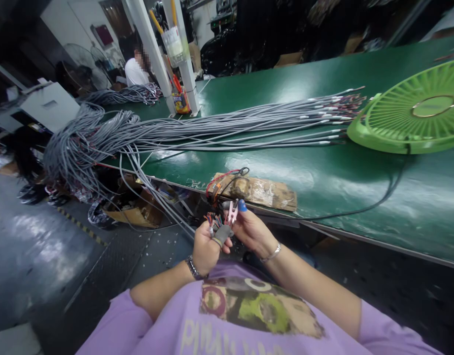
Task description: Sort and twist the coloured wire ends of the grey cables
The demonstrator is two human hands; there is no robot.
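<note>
My left hand [206,252] is closed around the end of a few grey cables [158,195], which run down to it from the table edge. Fine coloured wires [214,220] fan out from its grip, and a grey cover wraps its thumb. Close beside it, my right hand [252,232] pinches a small pink clip-like tool [232,212] near the wire ends. A blue cover sits on one fingertip of that hand. Just beyond both hands, a worn wooden board [274,193] with red and black leads lies at the table's edge.
A long bundle of grey cables [212,123] stretches across the green table [304,172] and hangs over its left end. To the right lies a green fan [415,108] with a black cord. A cardboard box [138,209] stands below. Farther back is a person [136,71].
</note>
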